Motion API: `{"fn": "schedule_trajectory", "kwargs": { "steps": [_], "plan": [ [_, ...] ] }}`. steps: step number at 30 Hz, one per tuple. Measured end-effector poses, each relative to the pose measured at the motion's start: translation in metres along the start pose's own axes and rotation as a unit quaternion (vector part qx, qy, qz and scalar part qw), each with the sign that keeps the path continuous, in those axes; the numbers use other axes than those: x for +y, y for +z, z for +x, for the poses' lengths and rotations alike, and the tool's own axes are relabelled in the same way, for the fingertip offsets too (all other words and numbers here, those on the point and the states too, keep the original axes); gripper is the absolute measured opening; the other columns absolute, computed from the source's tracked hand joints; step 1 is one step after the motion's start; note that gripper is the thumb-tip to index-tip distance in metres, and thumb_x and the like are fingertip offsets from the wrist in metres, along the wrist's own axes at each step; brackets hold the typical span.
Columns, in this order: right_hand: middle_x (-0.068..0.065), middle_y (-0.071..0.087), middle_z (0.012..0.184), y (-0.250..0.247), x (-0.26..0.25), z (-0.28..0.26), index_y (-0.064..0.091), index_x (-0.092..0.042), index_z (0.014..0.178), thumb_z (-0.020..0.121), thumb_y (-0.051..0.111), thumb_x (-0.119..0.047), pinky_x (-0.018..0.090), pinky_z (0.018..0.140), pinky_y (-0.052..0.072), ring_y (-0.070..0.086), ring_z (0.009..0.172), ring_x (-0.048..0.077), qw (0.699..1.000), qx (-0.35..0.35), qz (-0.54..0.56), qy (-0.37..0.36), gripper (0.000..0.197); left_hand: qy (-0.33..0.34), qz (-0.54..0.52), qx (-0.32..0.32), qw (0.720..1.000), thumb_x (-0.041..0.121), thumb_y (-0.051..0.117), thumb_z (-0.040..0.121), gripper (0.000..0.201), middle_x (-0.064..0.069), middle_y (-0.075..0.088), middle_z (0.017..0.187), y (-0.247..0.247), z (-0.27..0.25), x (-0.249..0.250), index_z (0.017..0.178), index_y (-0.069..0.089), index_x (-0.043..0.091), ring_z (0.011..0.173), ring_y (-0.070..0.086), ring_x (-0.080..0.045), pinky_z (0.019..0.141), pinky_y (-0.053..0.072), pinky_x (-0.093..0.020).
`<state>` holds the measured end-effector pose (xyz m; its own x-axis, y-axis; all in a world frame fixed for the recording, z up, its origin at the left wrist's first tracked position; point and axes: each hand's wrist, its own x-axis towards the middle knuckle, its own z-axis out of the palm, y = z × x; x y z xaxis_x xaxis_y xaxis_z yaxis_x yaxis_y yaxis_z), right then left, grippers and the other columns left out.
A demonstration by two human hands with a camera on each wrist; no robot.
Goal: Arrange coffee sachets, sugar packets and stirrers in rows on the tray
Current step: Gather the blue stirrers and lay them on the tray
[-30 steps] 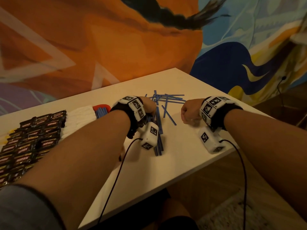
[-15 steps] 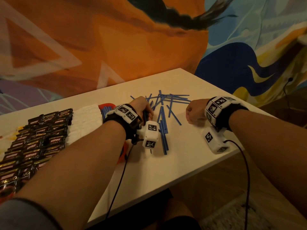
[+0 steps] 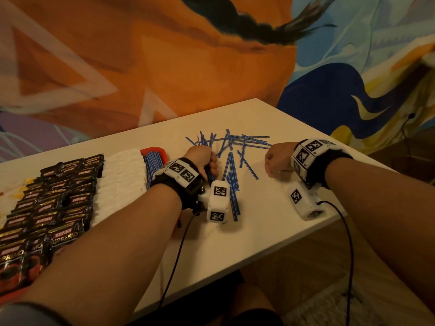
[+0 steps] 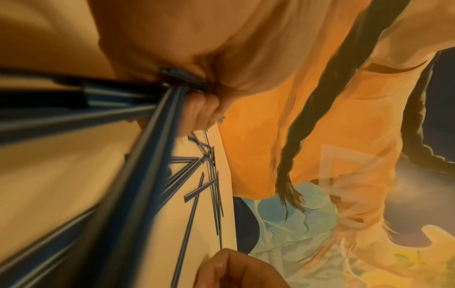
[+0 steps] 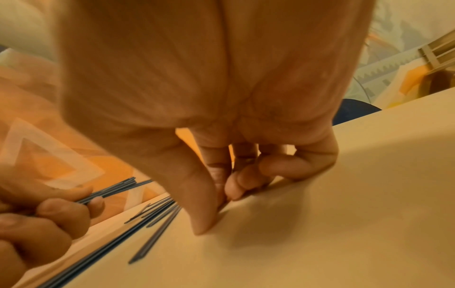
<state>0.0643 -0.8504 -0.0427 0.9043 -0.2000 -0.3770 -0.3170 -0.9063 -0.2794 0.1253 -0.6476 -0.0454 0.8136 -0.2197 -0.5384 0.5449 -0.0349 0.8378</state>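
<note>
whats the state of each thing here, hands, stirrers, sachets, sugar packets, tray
left hand: fingers curled round a bundle of blue stirrers
right hand: fist on the table, fingers curled, nothing visibly held
loose stirrers: scattered and crossed on the table
stirrers on tray: lying parallel in a row
coffee sachets: in overlapping rows
sugar packets: white, in a row beside the sachets
red tray: mostly covered

Both forearms reach forward, the left hand (image 3: 204, 158) curled in a grip, the right hand (image 3: 277, 161) loosely fisted.
</note>
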Motion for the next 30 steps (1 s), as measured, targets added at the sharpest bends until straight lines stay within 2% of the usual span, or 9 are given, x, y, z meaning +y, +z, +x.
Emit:
{"fn": "schedule_trajectory", "kwargs": {
  "steps": [5,8,12,15,19,21,24,27,30],
  "plan": [
    [0.01,0.071,0.103,0.0,-0.001,-0.003,0.074,-0.009,0.097,0.08,0.07,-0.017,0.045,0.095,0.053,0.064,0.104,0.03,1.0,0.002,0.003,0.006,0.019,0.046,-0.062,-0.005,0.997,0.022,0.03,0.108,0.033,0.004,0.04,0.053,0.002,-0.001,-0.006,0.079,0.046,0.015,0.035,0.031,-0.01,0.038,0.027,-0.016],
    [0.007,0.068,0.107,0.0,-0.005,-0.008,0.07,-0.01,0.099,0.083,0.069,-0.017,0.042,0.097,0.052,0.062,0.105,0.028,1.0,0.0,0.008,0.011,0.017,0.084,-0.108,0.001,0.991,0.025,0.032,0.109,0.032,0.003,0.039,0.056,0.003,-0.002,-0.007,0.082,0.045,0.015,0.04,0.031,-0.011,0.039,0.029,-0.019],
    [0.006,0.065,0.095,-0.005,-0.013,-0.019,0.067,-0.003,0.11,0.092,0.065,-0.028,0.032,0.079,0.052,0.061,0.086,0.021,0.998,0.021,0.052,0.0,0.03,0.118,-0.15,0.014,0.981,0.024,0.03,0.11,0.032,0.001,0.036,0.062,0.0,-0.006,-0.001,0.084,0.045,0.013,0.048,0.029,-0.013,0.041,0.03,-0.023],
    [0.008,0.068,0.101,-0.009,-0.04,-0.032,0.065,-0.007,0.109,0.094,0.061,-0.041,0.028,0.075,0.055,0.066,0.089,0.019,0.987,0.072,0.129,-0.064,0.037,0.129,-0.185,0.013,0.974,0.026,0.03,0.11,0.033,0.001,0.036,0.062,-0.002,-0.008,0.005,0.082,0.044,0.013,0.049,0.029,-0.013,0.046,0.03,-0.027],
    [0.017,0.068,0.107,0.003,-0.086,-0.041,0.066,-0.003,0.115,0.093,0.057,-0.053,0.037,0.087,0.057,0.067,0.099,0.026,0.983,-0.001,0.133,-0.129,0.055,0.128,-0.218,0.005,0.968,0.024,0.031,0.11,0.031,0.001,0.036,0.062,0.001,-0.014,0.008,0.084,0.044,0.013,0.05,0.03,-0.014,0.048,0.032,-0.027],
    [0.015,0.068,0.1,0.013,-0.096,-0.038,0.063,0.0,0.108,0.098,0.053,-0.045,0.042,0.089,0.057,0.066,0.089,0.026,0.975,-0.059,0.179,-0.118,0.047,0.126,-0.227,-0.01,0.966,0.027,0.031,0.11,0.031,0.001,0.037,0.061,0.003,-0.017,0.007,0.084,0.043,0.013,0.049,0.032,-0.014,0.047,0.034,-0.028],
    [0.016,0.059,0.083,0.02,-0.102,-0.038,0.056,-0.002,0.1,0.103,0.047,-0.028,0.038,0.069,0.053,0.056,0.065,0.024,0.962,-0.073,0.242,-0.099,0.027,0.125,-0.263,-0.033,0.956,0.027,0.032,0.11,0.033,0.0,0.039,0.062,0.002,-0.019,0.008,0.082,0.042,0.013,0.049,0.034,-0.014,0.049,0.036,-0.028],
    [0.015,0.058,0.076,0.021,-0.106,-0.041,0.058,-0.008,0.106,0.105,0.04,-0.027,0.032,0.059,0.046,0.051,0.058,0.021,0.975,-0.035,0.191,-0.105,0.026,0.127,-0.291,-0.055,0.947,0.025,0.033,0.11,0.033,0.0,0.041,0.064,-0.002,-0.02,0.009,0.081,0.043,0.012,0.053,0.036,-0.015,0.055,0.038,-0.03],
    [0.011,0.052,0.067,0.019,-0.105,-0.045,0.057,-0.011,0.102,0.106,0.038,-0.031,0.03,0.053,0.043,0.048,0.053,0.019,0.976,-0.033,0.185,-0.114,0.028,0.127,-0.321,-0.076,0.935,0.019,0.034,0.109,0.031,0.0,0.044,0.063,-0.004,-0.022,0.01,0.081,0.045,0.011,0.052,0.038,-0.014,0.056,0.039,-0.029]
  ]
}}
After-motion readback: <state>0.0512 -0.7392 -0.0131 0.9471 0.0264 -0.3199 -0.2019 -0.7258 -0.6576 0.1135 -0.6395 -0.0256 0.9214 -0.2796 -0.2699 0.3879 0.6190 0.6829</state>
